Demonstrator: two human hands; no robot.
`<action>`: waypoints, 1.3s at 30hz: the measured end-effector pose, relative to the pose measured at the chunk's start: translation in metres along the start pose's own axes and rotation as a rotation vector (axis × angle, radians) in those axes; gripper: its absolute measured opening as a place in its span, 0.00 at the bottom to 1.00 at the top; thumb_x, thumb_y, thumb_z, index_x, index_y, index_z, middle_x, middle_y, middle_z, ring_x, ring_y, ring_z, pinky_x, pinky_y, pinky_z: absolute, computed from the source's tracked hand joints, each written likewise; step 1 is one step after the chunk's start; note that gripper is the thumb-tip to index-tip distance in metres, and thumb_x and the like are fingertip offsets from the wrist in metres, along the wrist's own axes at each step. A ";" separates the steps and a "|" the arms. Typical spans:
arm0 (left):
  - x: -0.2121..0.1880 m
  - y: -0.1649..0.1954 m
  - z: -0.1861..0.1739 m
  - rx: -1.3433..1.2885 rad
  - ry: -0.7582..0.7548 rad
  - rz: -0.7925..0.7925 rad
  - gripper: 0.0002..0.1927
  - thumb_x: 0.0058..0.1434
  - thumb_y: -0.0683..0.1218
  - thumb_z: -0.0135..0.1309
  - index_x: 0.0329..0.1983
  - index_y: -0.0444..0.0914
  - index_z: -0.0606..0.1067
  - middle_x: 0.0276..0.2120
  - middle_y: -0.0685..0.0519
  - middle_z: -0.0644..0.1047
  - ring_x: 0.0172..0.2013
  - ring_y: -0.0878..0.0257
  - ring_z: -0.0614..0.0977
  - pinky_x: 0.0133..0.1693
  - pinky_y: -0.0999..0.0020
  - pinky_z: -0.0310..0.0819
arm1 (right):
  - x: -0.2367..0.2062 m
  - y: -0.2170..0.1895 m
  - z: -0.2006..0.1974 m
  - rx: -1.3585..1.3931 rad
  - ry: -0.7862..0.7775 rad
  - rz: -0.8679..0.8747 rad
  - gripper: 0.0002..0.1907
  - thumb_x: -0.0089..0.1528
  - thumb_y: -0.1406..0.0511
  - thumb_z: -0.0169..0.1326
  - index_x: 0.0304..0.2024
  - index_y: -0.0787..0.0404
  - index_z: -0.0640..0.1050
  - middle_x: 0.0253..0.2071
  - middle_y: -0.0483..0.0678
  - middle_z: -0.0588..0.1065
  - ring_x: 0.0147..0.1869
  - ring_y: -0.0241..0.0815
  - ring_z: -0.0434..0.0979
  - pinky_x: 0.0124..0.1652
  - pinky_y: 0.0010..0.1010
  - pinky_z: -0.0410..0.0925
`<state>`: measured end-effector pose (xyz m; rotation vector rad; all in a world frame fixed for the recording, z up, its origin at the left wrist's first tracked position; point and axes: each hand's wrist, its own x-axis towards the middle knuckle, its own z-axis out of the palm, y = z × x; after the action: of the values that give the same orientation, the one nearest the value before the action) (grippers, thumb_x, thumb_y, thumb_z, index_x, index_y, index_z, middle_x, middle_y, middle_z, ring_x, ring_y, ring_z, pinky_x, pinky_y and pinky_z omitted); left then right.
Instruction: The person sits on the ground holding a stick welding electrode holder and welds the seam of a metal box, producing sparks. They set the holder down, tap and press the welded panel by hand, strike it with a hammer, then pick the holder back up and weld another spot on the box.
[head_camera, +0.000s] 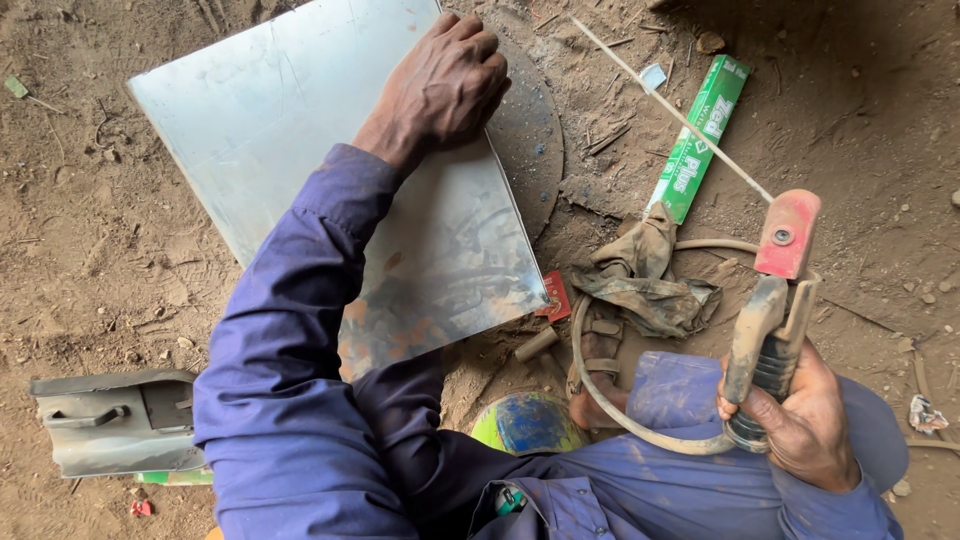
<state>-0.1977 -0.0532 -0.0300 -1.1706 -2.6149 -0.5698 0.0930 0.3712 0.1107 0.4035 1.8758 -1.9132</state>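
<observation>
Bare metal, dull grey and smeared with rust-orange patches near its lower corner, makes up the one flat sheet (290, 130) lying on the dirt floor (90, 260). It is roughly square, turned so a corner points toward the person, and its far edge overlaps a single dark round plate (530, 140) that lies partly beneath it. The left hand (440, 85) rests on the sheet's upper right edge, fingers curled over and pressing down on it, with the blue sleeve (290, 330) crossing the sheet.

The right hand (800, 420) is clenched around the handle of one electrode holder (775, 300), a mud-caked clamp with a red jaw cover at its top. One thin pale welding rod (670, 110) is gripped in that clamp and slants up and left, over the floor. A single thick cable (600, 390) loops from the holder's base round toward the person's knees.

Just beside the rod lies one long green carton (700, 135), and below it one crumpled dirty glove or rag (645, 275). One small red packet (556, 297) sits at the sheet's lower right corner. One yellow-green and blue round object (528, 422) shows between the knees; I cannot tell what it is. One grey metal box with a handle (115, 420) lies at the left, well apart from the sheet.
</observation>
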 end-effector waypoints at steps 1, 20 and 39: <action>0.000 0.000 0.001 0.014 -0.003 -0.004 0.16 0.75 0.50 0.54 0.30 0.38 0.74 0.32 0.50 0.73 0.41 0.55 0.74 0.48 0.59 0.68 | 0.001 -0.003 0.001 -0.015 -0.011 -0.014 0.23 0.63 0.67 0.60 0.56 0.71 0.68 0.38 0.54 0.77 0.37 0.42 0.79 0.38 0.33 0.74; -0.004 -0.002 0.004 -0.005 0.057 0.024 0.12 0.69 0.47 0.53 0.29 0.39 0.74 0.31 0.50 0.72 0.40 0.55 0.74 0.46 0.59 0.69 | 0.061 -0.086 0.089 -0.638 -0.046 -0.120 0.14 0.60 0.69 0.58 0.47 0.63 0.71 0.31 0.44 0.74 0.30 0.32 0.75 0.31 0.26 0.70; -0.004 -0.003 0.006 0.002 0.048 0.009 0.13 0.69 0.46 0.52 0.28 0.39 0.74 0.29 0.50 0.72 0.39 0.55 0.74 0.45 0.58 0.70 | 0.074 -0.092 0.099 -0.830 -0.050 -0.199 0.13 0.58 0.68 0.61 0.42 0.63 0.73 0.28 0.46 0.77 0.30 0.39 0.78 0.35 0.33 0.71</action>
<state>-0.1974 -0.0548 -0.0378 -1.1528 -2.5681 -0.5857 -0.0071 0.2647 0.1587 -0.1006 2.5163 -1.0593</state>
